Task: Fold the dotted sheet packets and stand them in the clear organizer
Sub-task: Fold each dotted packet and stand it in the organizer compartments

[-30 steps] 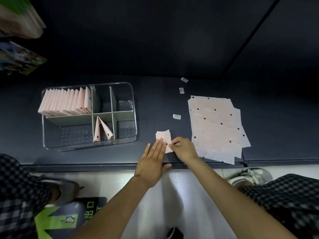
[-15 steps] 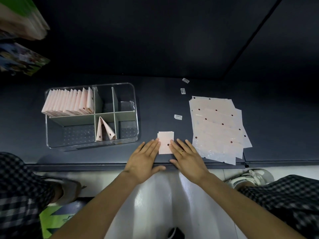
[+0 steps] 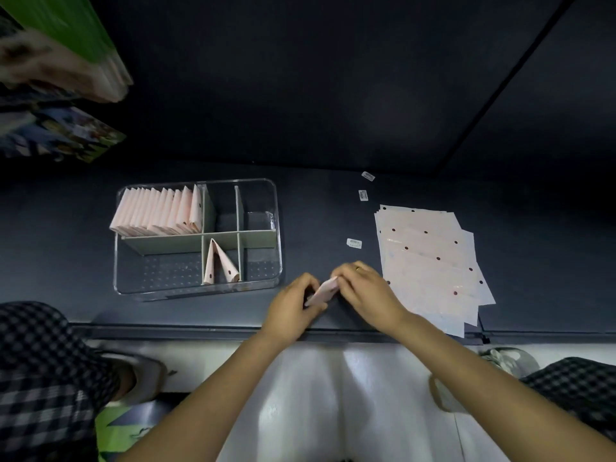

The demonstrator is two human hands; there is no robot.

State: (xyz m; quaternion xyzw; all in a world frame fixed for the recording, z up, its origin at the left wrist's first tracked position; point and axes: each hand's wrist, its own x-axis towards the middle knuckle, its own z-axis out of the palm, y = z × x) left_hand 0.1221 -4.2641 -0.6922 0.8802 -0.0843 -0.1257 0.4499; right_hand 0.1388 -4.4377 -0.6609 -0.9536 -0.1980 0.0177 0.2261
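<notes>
Changes recorded, head view:

1. Folded packet (image 3: 322, 291): 0.5 s ago it lay flat on the dark counter (image 3: 320, 208) as a small square, 1 dark dot showing; it was since raised off the surface and stood tilted on edge between the hands.

2. Left hand (image 3: 293, 306): went from flat, fingers straight beside the packet's left edge, to curled, gripping the packet's near-left end.

3. Right hand (image 3: 365, 290): went from flat, fingertips pressing the packet's right edge, to curled over the packet's far-right end, pinching it.

4. Both hands drew closer together.
</notes>
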